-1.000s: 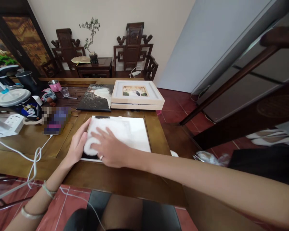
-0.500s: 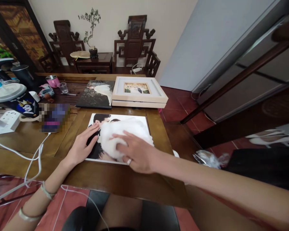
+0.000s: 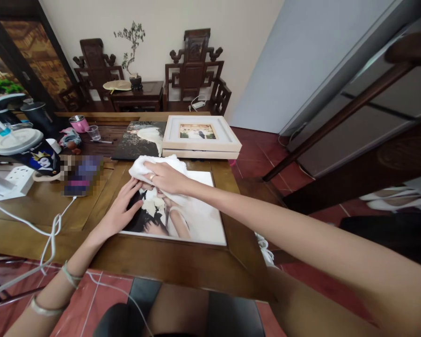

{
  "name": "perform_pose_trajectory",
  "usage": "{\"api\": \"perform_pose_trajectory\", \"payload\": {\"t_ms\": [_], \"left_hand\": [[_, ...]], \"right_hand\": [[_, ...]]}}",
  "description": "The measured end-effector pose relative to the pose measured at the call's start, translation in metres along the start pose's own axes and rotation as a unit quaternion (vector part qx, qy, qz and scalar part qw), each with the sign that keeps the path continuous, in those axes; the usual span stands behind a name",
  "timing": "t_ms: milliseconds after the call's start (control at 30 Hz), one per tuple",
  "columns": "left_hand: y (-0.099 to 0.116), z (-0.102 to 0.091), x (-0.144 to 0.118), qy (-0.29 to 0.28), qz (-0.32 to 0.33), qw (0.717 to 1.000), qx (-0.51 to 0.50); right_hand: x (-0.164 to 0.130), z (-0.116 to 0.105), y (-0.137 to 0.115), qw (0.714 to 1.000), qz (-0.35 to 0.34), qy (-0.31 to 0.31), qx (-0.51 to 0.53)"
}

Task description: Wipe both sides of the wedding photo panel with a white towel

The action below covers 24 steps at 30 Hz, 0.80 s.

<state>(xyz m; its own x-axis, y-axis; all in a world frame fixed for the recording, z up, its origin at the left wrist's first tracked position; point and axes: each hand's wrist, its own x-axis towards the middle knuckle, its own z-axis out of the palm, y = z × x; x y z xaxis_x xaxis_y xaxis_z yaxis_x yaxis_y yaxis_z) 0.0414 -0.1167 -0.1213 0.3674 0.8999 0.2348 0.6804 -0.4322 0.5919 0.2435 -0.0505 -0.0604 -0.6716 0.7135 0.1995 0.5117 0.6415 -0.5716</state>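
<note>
A large photo print (image 3: 199,220) of a couple lies flat on the wooden table (image 3: 182,267) in front of me. My left hand (image 3: 121,211) rests flat on its left edge with the fingers spread, pinning it down. My right hand (image 3: 164,177) presses a white cloth (image 3: 143,164) against the print's far left corner. A ring shows on one of its fingers.
Behind the print lie a dark photo panel (image 3: 140,140) and a cream framed picture (image 3: 199,136). To the left are a blurred box (image 3: 80,174), a white power strip (image 3: 17,180) with cables (image 3: 51,234), cups and a pink mug (image 3: 78,123). Carved chairs stand at the wall.
My right hand has swept the white cloth from the print's near side to its far left corner, uncovering the picture. My left hand has stayed on the left edge.
</note>
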Motion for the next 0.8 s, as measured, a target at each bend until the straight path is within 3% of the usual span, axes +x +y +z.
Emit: {"api": "perform_pose_trajectory", "payload": {"t_ms": [233,333,433,633,700,800], "left_hand": [[0.005,0.002,-0.001,0.006,-0.010,1.000,-0.002],[0.004,0.005,-0.001,0.013,-0.008,1.000,0.004],[0.002,0.006,0.000,0.011,-0.004,1.000,0.015],[0.003,0.007,0.000,0.019,0.010,1.000,-0.005],[0.003,0.006,0.000,0.015,0.015,1.000,-0.007],[0.002,0.006,0.000,0.013,0.015,1.000,-0.004]], "right_hand": [[-0.068,-0.023,0.045,0.997,0.027,0.021,-0.073],[-0.095,-0.024,0.049,0.994,0.033,0.020,-0.098],[-0.117,-0.010,0.028,0.992,-0.009,-0.008,-0.125],[-0.140,0.026,-0.050,0.979,-0.120,-0.120,-0.110],[-0.134,0.028,-0.059,0.979,-0.124,-0.129,-0.101],[-0.109,0.021,-0.044,0.983,-0.104,-0.100,-0.114]]}}
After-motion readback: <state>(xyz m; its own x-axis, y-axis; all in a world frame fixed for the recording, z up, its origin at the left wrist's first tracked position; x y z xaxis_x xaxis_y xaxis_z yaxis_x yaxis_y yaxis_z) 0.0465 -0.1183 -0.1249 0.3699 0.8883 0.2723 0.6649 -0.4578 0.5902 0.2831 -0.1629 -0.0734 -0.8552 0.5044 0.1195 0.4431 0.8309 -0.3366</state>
